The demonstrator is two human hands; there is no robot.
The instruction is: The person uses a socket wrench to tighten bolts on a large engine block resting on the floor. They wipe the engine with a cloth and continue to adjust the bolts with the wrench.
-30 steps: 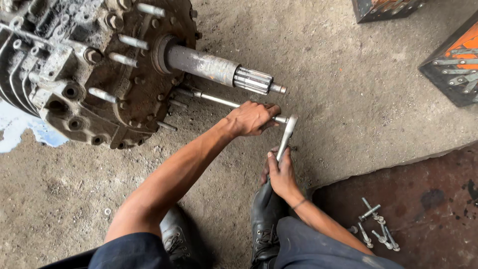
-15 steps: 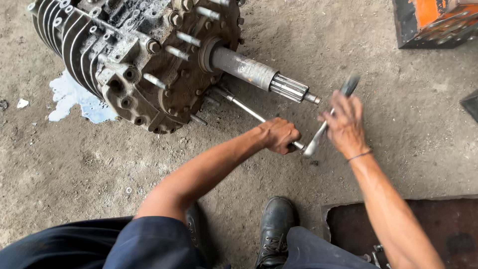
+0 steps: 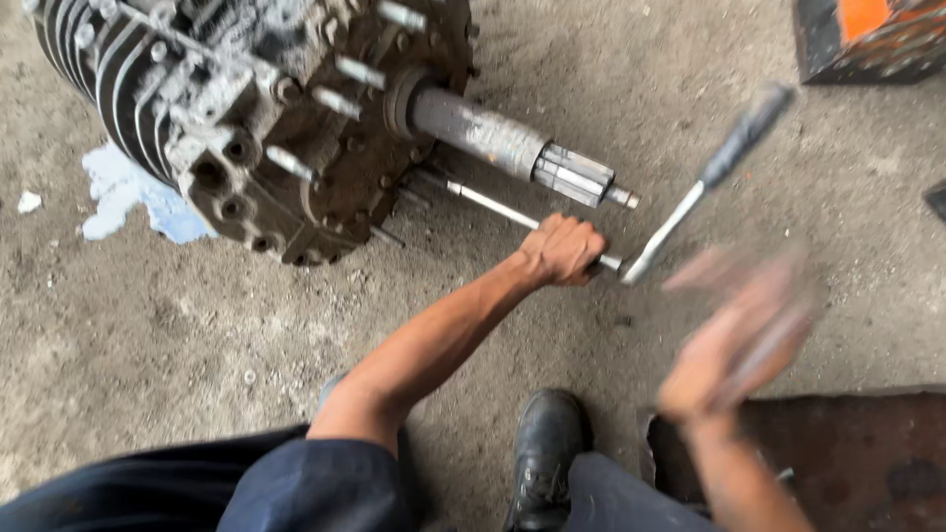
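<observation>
Steel ratchet handle [image 3: 711, 177] beside splined shaft [image 3: 512, 148]

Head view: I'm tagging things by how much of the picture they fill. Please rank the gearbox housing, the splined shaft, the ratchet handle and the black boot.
1. gearbox housing, by far the largest
2. splined shaft and ratchet handle: similar length, unsure, the handle is blurred
3. black boot, partly cut off and nearer the camera, so unsure
</observation>
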